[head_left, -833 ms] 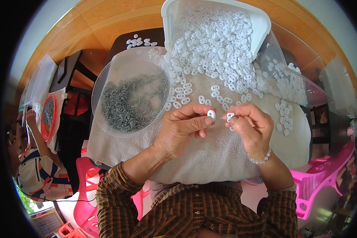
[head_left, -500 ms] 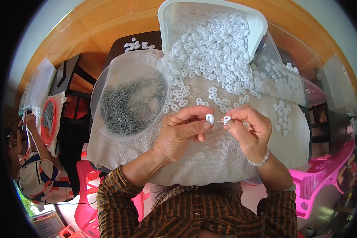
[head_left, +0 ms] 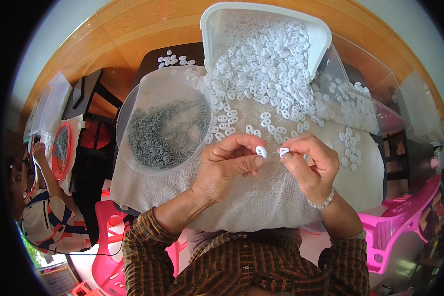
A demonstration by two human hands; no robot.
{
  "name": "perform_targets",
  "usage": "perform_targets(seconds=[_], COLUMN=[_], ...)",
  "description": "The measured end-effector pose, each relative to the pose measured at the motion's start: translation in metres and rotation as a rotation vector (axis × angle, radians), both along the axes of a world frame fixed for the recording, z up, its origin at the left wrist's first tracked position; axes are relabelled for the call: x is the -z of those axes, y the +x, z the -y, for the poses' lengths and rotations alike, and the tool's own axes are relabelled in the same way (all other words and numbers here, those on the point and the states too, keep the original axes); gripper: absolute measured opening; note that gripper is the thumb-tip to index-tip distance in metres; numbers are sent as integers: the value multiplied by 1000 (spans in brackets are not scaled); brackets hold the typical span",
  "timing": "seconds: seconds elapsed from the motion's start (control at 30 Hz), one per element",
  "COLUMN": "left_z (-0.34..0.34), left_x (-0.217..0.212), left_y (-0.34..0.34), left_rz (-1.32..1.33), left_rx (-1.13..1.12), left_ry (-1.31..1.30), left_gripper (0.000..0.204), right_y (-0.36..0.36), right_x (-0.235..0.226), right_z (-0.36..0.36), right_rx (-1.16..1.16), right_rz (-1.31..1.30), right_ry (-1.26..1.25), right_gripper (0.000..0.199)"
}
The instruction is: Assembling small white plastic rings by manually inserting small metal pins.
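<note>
Above the towel-covered table, my left hand (head_left: pixel 221 165) pinches a white oval plastic piece with two holes (head_left: pixel 262 151) between thumb and forefinger. My right hand (head_left: pixel 313 162) faces it, thumb and forefinger closed on a similar white piece (head_left: pixel 284 152). A thin pin (head_left: pixel 276 153) juts from the right-hand piece toward the left one. A small gap separates the two pieces. Something pale shows behind the right fingers, too covered to make out. Loose white pieces (head_left: pixel 271 129) lie on the towel just beyond my hands.
A tipped white bin (head_left: pixel 206 47) spills white pieces onto the towel (head_left: pixel 251 207). To the left, a clear round tub (head_left: pixel 126 158) holds many small grey screw-like parts. A transparent box (head_left: pixel 367 61) stands far right. Another person (head_left: pixel 54 217) sits left, near a red basket (head_left: pixel 55 170).
The white piece in my left hand has tilted. The pin by my right hand shows more plainly. Both grips stay closed, and the view has shifted slightly.
</note>
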State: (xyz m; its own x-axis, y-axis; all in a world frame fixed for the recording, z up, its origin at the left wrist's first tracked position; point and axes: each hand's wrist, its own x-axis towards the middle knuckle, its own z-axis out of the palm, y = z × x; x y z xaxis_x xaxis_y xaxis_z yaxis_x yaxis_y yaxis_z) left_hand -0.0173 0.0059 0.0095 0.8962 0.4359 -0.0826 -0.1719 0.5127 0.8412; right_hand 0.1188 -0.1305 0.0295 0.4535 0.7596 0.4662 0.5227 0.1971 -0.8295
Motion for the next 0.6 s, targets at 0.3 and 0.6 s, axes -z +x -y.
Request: perform_targets(seconds=[0.3, 0.6], left_z=[0, 0], left_x=[4, 6], left_y=[3, 4], left_rz=[12, 6], left_rx=[35, 55], left_ry=[4, -15], left_gripper=[16, 15], right_y=[-2, -1], right_x=[-4, -4], right_z=[-3, -3], right_rx=[25, 23], right_rz=[295, 413], right_ry=[130, 223], right_gripper=[11, 15])
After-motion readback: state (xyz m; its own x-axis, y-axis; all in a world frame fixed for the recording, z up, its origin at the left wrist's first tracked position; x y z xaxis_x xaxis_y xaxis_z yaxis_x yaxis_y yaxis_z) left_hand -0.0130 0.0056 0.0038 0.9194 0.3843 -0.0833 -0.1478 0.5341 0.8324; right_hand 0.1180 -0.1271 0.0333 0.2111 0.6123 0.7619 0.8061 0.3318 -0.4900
